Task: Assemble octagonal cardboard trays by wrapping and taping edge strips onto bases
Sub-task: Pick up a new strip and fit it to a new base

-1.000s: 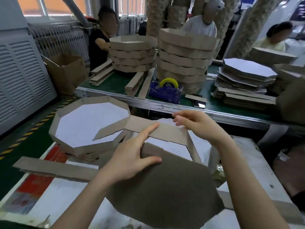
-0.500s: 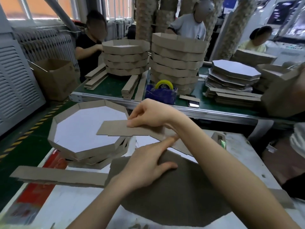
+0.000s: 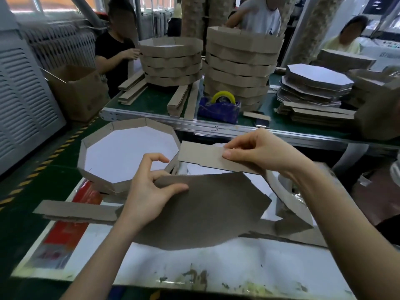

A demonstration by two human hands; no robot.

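Observation:
A brown octagonal cardboard base lies tilted in front of me on the white work table. My left hand pinches its upper left edge between thumb and fingers. My right hand pinches a brown edge strip that runs along the base's far edge and bends down round its right side. A finished octagonal tray with a white floor sits on a stack to the left.
A loose strip lies at the table's left. Across the gap, a green bench carries stacks of finished trays, bundles of strips, flat bases and a blue tape dispenser. Three people work behind it.
My right hand has drawn back to the right along the strip and now pinches it. My left hand went from pressing flat on the base to pinching its edge.

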